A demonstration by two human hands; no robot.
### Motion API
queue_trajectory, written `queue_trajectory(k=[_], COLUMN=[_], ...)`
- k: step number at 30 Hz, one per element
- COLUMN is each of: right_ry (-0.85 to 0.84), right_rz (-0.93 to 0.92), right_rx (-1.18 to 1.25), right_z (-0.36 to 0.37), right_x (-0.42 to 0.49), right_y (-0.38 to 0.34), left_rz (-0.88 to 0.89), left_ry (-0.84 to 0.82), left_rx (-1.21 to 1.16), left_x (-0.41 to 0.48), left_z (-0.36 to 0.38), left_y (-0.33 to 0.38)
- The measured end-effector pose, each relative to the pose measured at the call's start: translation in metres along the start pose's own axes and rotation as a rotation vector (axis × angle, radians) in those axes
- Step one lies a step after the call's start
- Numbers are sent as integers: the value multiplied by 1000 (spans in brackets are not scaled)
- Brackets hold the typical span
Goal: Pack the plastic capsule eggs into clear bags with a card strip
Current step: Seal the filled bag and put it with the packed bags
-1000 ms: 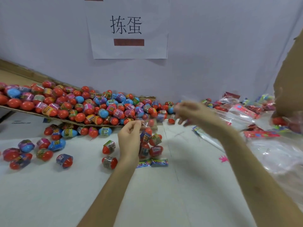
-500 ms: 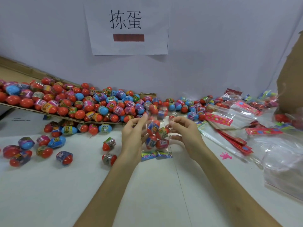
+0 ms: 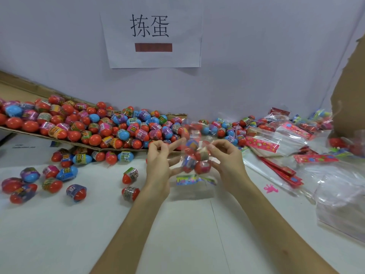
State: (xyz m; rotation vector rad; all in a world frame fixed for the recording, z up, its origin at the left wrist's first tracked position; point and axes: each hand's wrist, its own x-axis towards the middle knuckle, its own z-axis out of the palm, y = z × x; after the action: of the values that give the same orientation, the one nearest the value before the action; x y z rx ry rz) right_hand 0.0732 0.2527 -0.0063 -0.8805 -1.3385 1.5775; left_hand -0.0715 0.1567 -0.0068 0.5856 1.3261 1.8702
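Hands are up over the white worktop (image 3: 177,240), and between them hangs a clear plastic bag (image 3: 196,153), blurred but plainly loaded. Red, blue and purple plastic capsule eggs (image 3: 201,167) are stacked inside it, and a multicoloured card strip (image 3: 189,179) runs across its lower end, just above the worktop. On the bag's left flank, the left hand (image 3: 158,165) has its fingers (image 3: 176,142) curled loosely round the film, thumb tucked against the forefinger up top. On the other flank, the right hand (image 3: 229,161) has its fingers (image 3: 214,147) drawn in narrow, pinching the film beside the upper eggs. So the bagged eggs sit right between the two sets of fingers, closely flanked by both.

Over on the left, a flat brown cardboard tray (image 3: 29,89) slopes down towards the worktop, heaped with wrapped eggs (image 3: 94,127) in red, blue and pink. Below its edge, loose eggs (image 3: 130,176) lie scattered on the worktop, a couple of them near the left wrist. Off to the right there's a pile of empty clear bags with pink card strips (image 3: 276,142), a stack of red card strips (image 3: 280,170) and crumpled clear film (image 3: 345,204) at the edge. A white paper sign (image 3: 152,34) hangs on the wall behind.
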Motion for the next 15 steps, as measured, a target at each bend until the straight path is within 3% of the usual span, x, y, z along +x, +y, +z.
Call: queue_trajectory(k=[3,7,15], right_ry=[24,-24,-114], right_rz=[-7,-5,31], right_rx=[17,-7,1], right_z=[-5,2,7], right_x=[2,-1,-7], right_y=[-1,1,-1], left_rz=[-61,-205,-104], left_ry=[-58,-205,-146], left_rx=[-54,51,16], left_x=[2,-4,-5], left_z=[-5,2,8], left_y=[3,-3,-6])
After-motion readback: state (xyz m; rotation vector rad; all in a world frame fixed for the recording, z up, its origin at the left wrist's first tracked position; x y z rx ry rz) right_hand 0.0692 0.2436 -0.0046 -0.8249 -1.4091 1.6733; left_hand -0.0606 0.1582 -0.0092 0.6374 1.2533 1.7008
